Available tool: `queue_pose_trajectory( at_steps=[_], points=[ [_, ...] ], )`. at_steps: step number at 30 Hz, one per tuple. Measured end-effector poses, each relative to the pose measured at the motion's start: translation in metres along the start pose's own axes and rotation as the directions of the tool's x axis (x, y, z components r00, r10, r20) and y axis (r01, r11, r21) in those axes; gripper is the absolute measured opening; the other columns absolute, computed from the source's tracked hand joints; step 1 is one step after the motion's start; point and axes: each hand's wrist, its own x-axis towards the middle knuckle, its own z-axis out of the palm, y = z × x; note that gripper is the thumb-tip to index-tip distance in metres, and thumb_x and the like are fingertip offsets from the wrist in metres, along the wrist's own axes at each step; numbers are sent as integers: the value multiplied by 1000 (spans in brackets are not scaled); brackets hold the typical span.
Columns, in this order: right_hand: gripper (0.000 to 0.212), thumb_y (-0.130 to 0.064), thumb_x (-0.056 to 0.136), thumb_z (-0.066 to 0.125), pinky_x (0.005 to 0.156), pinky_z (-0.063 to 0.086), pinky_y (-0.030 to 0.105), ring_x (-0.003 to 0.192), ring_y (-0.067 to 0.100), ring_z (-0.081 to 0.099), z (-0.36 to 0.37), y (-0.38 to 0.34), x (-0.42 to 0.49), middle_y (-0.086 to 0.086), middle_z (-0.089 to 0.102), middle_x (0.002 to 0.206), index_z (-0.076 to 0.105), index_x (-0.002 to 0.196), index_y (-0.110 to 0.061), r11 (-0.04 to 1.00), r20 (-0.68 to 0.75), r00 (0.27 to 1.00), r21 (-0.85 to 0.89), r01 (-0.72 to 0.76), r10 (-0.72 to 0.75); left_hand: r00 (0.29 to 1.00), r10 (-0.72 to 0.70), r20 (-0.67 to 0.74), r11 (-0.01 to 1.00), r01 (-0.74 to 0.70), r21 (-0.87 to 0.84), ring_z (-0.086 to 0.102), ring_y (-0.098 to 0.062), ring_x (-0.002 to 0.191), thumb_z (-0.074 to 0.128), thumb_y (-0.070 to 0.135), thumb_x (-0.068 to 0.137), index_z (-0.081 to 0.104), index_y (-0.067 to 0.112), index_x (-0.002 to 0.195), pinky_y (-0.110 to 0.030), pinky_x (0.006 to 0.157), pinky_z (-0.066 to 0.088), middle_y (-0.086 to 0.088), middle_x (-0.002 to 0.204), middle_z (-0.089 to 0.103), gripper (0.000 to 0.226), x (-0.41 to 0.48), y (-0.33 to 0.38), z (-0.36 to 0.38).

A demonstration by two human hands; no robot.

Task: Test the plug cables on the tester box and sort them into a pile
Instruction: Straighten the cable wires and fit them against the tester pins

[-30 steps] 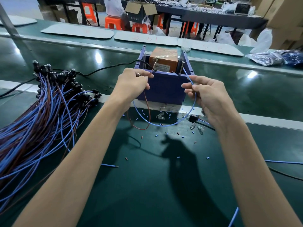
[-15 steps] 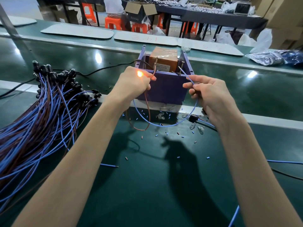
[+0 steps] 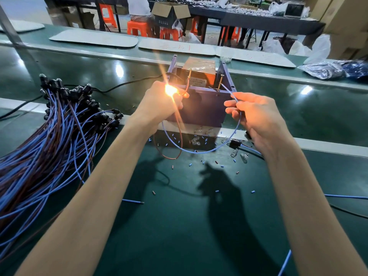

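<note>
A purple tester box (image 3: 201,108) stands on the green bench, with two brass pins sticking up from it. My left hand (image 3: 161,104) grips the bulb end of a cable and its brown wire (image 3: 179,134), which reaches the left pin; the bulb glows bright orange in my fist. My right hand (image 3: 256,118) pinches the blue wire (image 3: 201,151) of the same cable and holds its tip against the right pin. Both wires hang in loops in front of the box. A big pile of blue and brown cables (image 3: 49,140) with black plug heads lies at the left.
Loose glass bulbs (image 3: 238,155) and small bits of cut insulation lie scattered in front of the box. A black power cord (image 3: 123,85) runs left from the box. Stray blue wires (image 3: 346,196) lie at the right. Plastic bags (image 3: 334,69) sit far right.
The bulb in my left hand has gone from dark, through a small glow, to a bright flare. Both hands stay at the pins, almost unmoved.
</note>
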Motion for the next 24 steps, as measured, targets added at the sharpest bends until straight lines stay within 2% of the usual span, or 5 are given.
queue_pose_trajectory(
  at_steps=[8,12,18,21,24],
  points=[
    [30,11,95,36,53,47,9,53,3,65,-2,0,1,7,66,80,59,103,-7,1000,-4,1000,1,3,-3,1000,8,5,1000,-8,7,51,-6,56,51,3,91,69,23,77,-17,55,42,3,60,57,30,1,0,0],
    [30,11,95,37,52,47,9,54,3,65,-2,0,0,7,67,81,60,104,-7,1000,-9,1000,-6,-5,5,1000,-7,1,1000,7,11,52,-3,54,52,4,92,71,20,83,-10,49,41,4,60,57,26,1,0,1],
    [26,8,95,41,52,49,11,57,5,67,-1,-4,-5,4,70,78,61,103,-7,1000,29,1000,9,2,-2,1000,-22,7,1000,22,17,50,-3,56,51,7,94,72,16,91,-14,53,40,4,62,57,23,-3,8,0],
    [19,-3,98,47,58,52,13,60,6,69,1,-10,-11,-3,73,72,64,95,-10,1000,115,993,17,21,-23,998,-19,54,998,22,-66,42,1,39,49,10,97,70,16,91,-10,44,31,8,54,54,23,-9,21,0],
    [18,-15,101,46,67,54,18,71,11,72,5,-19,-18,-1,75,76,58,88,-15,999,211,976,13,43,-45,993,24,120,972,5,-235,36,0,38,52,10,96,69,18,89,-10,40,27,9,52,52,20,-16,36,-1]
  ],
)
